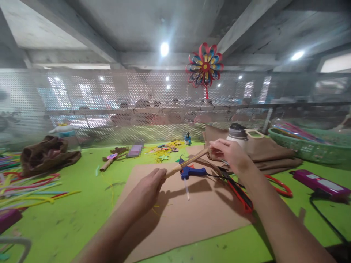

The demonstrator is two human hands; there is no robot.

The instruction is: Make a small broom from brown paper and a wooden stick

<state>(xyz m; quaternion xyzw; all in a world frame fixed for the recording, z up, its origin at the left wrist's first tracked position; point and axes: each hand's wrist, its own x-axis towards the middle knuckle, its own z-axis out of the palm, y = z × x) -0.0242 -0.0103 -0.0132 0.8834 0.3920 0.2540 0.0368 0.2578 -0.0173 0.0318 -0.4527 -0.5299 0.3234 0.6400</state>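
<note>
Both hands hold one thin wooden stick [188, 160] above a brown cardboard sheet [192, 215]. My left hand [149, 190] pinches the stick's near, lower end. My right hand [233, 153] grips its far, upper end, so the stick slants up to the right. Under the stick lies a blue glue gun [192, 171] with a white glue stick poking toward me. Red-handled scissors [241, 195] rest on the cardboard below my right forearm.
The green table [68, 219] carries coloured paper strips [30, 190] at left, a brown cloth [46, 153], folded brown fabric [268, 153], a green basket [309, 148] and a purple device [320, 184] with a cable. A paper pinwheel [205, 67] stands on the mesh screen.
</note>
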